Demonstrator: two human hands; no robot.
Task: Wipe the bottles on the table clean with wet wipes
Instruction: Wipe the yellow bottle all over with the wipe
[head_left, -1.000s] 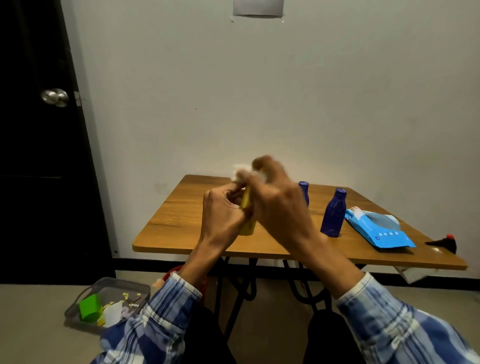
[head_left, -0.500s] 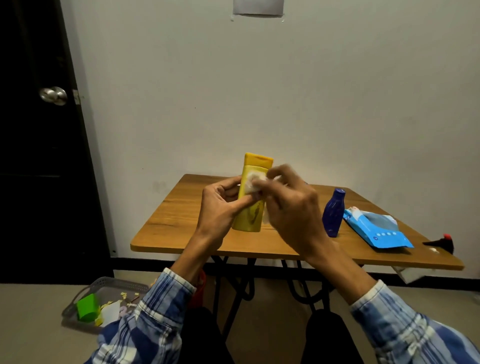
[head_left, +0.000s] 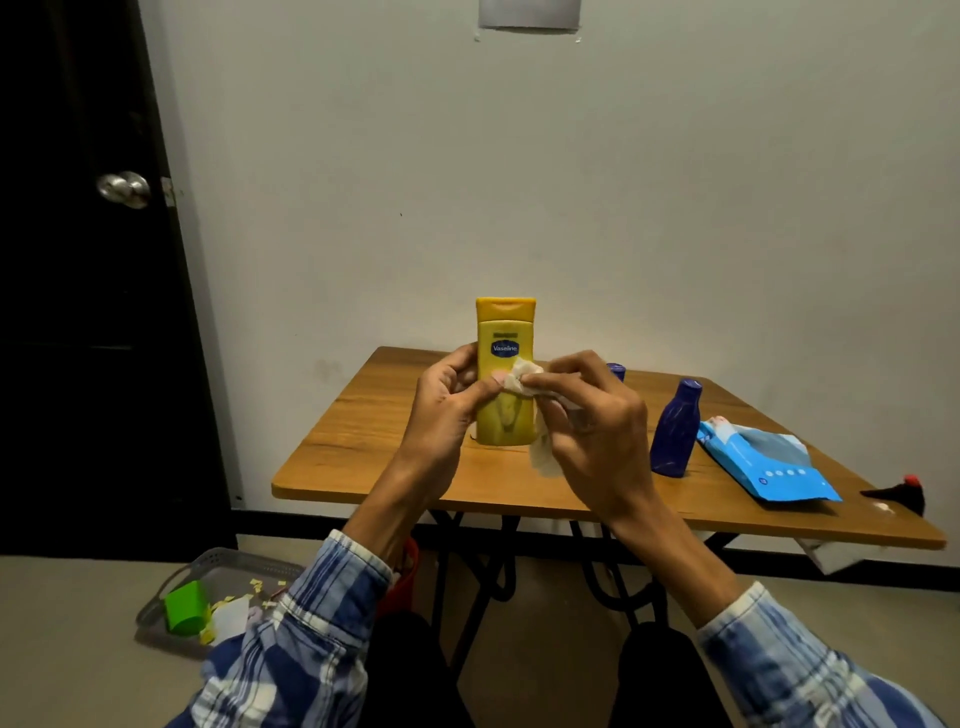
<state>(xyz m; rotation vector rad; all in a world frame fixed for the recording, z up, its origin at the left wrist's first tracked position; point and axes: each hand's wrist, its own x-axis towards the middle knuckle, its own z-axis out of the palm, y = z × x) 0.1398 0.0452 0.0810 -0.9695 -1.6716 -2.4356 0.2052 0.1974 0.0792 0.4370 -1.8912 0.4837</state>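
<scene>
Head view took in a plain pale wall (head_left: 675, 182) behind everything, with a dark door (head_left: 78, 286) at the far left and its round metal knob (head_left: 123, 189) catching the light. A grey sheet of paper (head_left: 529, 14) was taped high on the wall. Below stood the wooden table (head_left: 363, 447) on black metal legs, and on the floor to its left lay a grey tray (head_left: 208, 564) holding a green cup (head_left: 184, 607) and yellow scraps.

On the right part of the table lay a blue wet-wipe pack (head_left: 763, 467), its flap lifted, and at the far right edge a small black thing with a red tip (head_left: 901, 493). Just left of the pack a dark blue bottle (head_left: 674, 428) stood upright; the top of a second blue bottle (head_left: 616, 371) peeped out behind the right hand.

The left hand (head_left: 447, 410) was closed around the yellow bottle (head_left: 505, 374), holding it upright in front of the table with the label facing the person. The right hand (head_left: 597, 431) pinched a crumpled wet wipe (head_left: 524, 382) against the bottle's front, part of the wipe hanging down below the fingers.

Compared with a second before, the yellow bottle had come out from behind the hands and turned fully upright, its cap and label plain to see, and the right hand had dropped from the top of the bottle to its middle.
</scene>
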